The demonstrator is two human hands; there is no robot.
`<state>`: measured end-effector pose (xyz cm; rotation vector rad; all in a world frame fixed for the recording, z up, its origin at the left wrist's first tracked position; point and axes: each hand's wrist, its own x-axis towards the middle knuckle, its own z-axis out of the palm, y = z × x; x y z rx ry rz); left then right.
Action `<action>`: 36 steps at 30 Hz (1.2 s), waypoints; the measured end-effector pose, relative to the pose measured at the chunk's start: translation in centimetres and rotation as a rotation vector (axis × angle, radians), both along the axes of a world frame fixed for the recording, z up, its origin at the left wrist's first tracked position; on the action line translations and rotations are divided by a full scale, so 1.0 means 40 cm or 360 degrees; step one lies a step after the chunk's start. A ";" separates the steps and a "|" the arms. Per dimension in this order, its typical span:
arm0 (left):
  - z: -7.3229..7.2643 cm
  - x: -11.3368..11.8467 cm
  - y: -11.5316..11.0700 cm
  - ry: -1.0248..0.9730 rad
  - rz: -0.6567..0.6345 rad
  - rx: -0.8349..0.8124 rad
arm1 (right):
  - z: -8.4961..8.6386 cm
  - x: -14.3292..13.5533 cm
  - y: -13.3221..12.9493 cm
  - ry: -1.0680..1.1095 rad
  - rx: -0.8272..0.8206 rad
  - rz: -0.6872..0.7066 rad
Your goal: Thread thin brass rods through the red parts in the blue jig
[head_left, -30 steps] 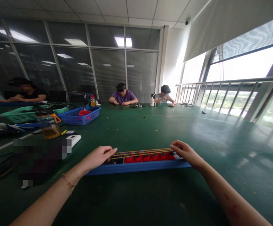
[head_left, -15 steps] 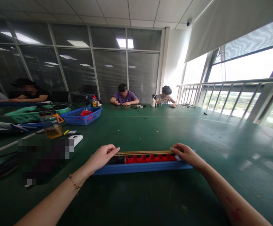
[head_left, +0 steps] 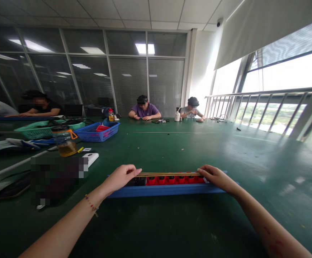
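Several thin tan sticks [head_left: 169,174] stretch crosswise between my two hands, just above a long blue tray [head_left: 169,190]. My left hand [head_left: 122,177] is closed on their left end, thumb against fingers. At the other end, my right hand [head_left: 216,176] pinches them over the tray's right part. Inside the tray stands a row of red holders [head_left: 171,180] with black centres. Dark pieces [head_left: 137,181] lie at its left, partly covered by my left hand. Whether the sticks rest on the holders, I cannot tell.
To the left on the green table are a jar of amber liquid [head_left: 66,147], a blue basket [head_left: 99,134], a green basket [head_left: 37,132] and a white device [head_left: 91,159]. Across the table sit a person in purple [head_left: 146,110] and another in grey [head_left: 192,111].
The whole view has shifted slightly, so things appear a little farther right. Both hands keep their hold on the sticks, with almost no movement over the tray.
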<state>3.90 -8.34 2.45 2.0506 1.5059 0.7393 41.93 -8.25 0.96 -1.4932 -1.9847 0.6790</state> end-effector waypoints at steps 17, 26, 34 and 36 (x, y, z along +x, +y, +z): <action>0.081 0.001 0.003 0.0402 -0.0245 0.0012 | 0.017 -0.013 -0.012 0.0010 -0.0042 -0.0018; 0.099 -0.003 0.009 0.0633 -0.0277 0.0421 | 0.005 -0.007 -0.005 0.0035 -0.0019 -0.0002; 0.189 -0.099 0.017 0.0798 0.0017 0.1071 | -0.026 0.005 0.016 0.0259 0.0004 -0.0097; 0.194 -0.120 0.041 0.0850 0.0115 0.1040 | -0.029 0.005 0.018 0.0278 0.0008 -0.0115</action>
